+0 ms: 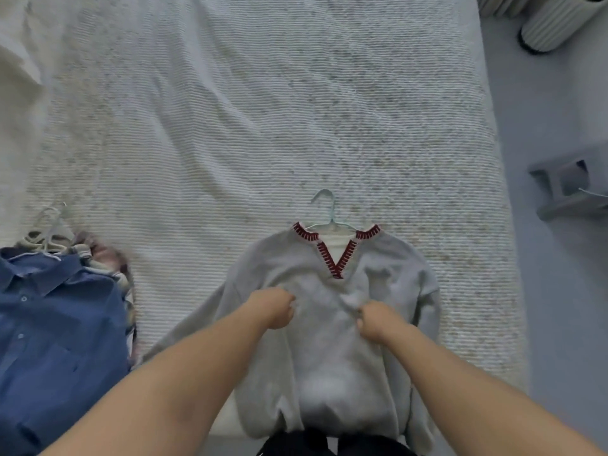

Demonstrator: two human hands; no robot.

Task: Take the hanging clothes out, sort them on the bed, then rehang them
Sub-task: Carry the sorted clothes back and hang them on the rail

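Both hands lie on the chest of the pale grey sweatshirt with red-stitched V-neck (329, 324): the left hand (274, 307) has its fingers curled into a fold of the cloth, and the right hand (373, 320) bunches the fabric in a closed fist. The sweatshirt lies flat on the white ribbed bedspread (230, 126), on a light blue wire hanger (325, 212). Well apart to the left, a blue button-up shirt (56, 324) tops a pile of clothes on white hangers (49, 232).

Left of the grey sweater (332, 324), the blue shirt (56, 340) runs off the frame edge — beneath it, a blurred plaid garment (105, 255).
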